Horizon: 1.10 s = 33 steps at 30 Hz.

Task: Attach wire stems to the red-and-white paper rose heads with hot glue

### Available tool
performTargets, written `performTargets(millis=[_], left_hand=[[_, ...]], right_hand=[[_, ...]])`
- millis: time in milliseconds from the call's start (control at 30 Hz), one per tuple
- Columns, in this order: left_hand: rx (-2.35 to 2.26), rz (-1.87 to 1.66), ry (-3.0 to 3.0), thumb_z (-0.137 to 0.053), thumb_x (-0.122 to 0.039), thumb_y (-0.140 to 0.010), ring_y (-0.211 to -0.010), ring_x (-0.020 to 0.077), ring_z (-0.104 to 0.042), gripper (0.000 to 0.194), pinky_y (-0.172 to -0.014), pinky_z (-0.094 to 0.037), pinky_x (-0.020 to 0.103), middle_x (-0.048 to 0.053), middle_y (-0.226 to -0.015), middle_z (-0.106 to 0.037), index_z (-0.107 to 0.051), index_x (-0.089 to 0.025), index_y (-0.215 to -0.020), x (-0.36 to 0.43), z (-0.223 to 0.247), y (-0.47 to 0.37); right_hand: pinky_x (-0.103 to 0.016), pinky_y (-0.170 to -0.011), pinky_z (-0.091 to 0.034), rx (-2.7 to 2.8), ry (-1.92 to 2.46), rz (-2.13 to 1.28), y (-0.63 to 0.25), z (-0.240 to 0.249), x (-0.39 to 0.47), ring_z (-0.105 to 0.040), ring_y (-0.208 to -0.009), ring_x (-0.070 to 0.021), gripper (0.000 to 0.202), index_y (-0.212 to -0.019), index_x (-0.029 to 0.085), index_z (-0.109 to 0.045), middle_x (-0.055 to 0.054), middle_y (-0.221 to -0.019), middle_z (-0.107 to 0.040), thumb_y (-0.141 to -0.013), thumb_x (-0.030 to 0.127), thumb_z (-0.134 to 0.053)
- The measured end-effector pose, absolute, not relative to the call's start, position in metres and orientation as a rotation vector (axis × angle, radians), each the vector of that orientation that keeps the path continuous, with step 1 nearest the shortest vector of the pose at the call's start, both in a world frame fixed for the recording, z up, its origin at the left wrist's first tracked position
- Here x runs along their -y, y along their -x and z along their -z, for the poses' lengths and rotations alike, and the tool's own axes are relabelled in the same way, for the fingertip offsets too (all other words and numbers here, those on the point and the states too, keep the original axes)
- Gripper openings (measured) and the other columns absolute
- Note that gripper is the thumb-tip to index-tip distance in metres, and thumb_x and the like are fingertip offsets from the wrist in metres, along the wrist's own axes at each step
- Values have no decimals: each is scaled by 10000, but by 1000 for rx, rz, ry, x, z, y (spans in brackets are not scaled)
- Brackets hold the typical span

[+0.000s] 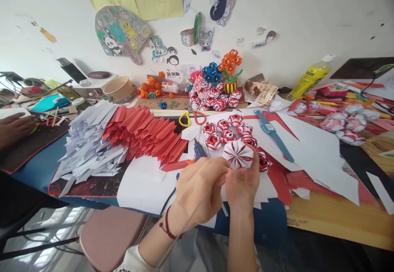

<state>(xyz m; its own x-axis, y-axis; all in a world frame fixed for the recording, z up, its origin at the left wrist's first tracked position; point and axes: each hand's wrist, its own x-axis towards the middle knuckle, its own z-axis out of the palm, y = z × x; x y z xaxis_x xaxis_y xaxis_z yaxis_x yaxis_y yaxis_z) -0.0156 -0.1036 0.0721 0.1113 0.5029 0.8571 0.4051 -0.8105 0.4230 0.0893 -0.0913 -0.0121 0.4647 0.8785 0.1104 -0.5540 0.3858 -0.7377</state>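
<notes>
My right hand [243, 181] holds a round folded-paper flower [237, 154], white with red stripes fanning out from its centre. At its left side, my left hand [198, 187] has its fingers curled and pinched close to the flower's edge; what they grip, if anything, is hidden. Several finished red-and-white paper flowers [228, 135] lie just behind, and another flower [263, 162] sits right of my right hand. Beyond my left hand lies a blue glue gun [199, 149], partly covered. Stacks of folded red paper pieces [144, 134] and white paper pieces [92, 144] spread to the left.
Yellow-and-red-handled scissors [193, 118] lie behind the flowers. A blue watch [273, 134] rests on paper sheets [317, 153] to the right. Farther back stand a yellow bottle [310, 77] and a round tub [118, 89]. Another person's hand [17, 126] is at the far left.
</notes>
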Motion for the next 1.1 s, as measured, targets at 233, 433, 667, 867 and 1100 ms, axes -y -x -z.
performTargets(millis=[233,433,667,867,1100], left_hand=[[-864,-1769,-2214,-463,-203,-1022,-724,138,-692,148,-709,-580,274,69,-918,-756,-602,-156,-1047,107,-67,20],[-861,-1754,-2185,-461,-246,-1032,-722,127,-675,162,-677,-568,251,59,-915,-752,-601,-168,-1054,107,-68,20],[-890,-1788,-2276,-407,-217,-1041,-679,131,-688,203,-641,-578,250,63,-855,-745,-595,-153,-1001,105,-72,16],[-900,-1876,-2308,-409,-181,-1037,-698,132,-688,180,-644,-586,260,78,-847,-737,-585,-156,-1012,105,-70,15],[-864,-1872,-2338,-424,-165,-1028,-666,123,-670,167,-644,-590,259,79,-828,-732,-587,-141,-1000,103,-70,16]], right_hand=[[-428,-942,-524,544,651,-966,-89,13,91,-644,-1050,-248,623,-1252,330,-613,-60,-1193,-634,-694,498,-831],[-440,-957,-521,540,643,-969,-89,13,90,-641,-1055,-241,599,-1235,342,-619,-49,-1188,-636,-696,502,-825],[-485,-991,-507,512,673,-988,-89,10,90,-653,-1042,-240,532,-1196,353,-622,-36,-1145,-661,-710,467,-806],[-518,-997,-494,543,685,-973,-89,9,92,-645,-1064,-260,587,-1222,344,-602,-48,-1174,-645,-697,511,-806],[-481,-966,-510,547,710,-961,-89,9,93,-639,-1046,-251,562,-1212,327,-601,-53,-1160,-642,-711,486,-798]])
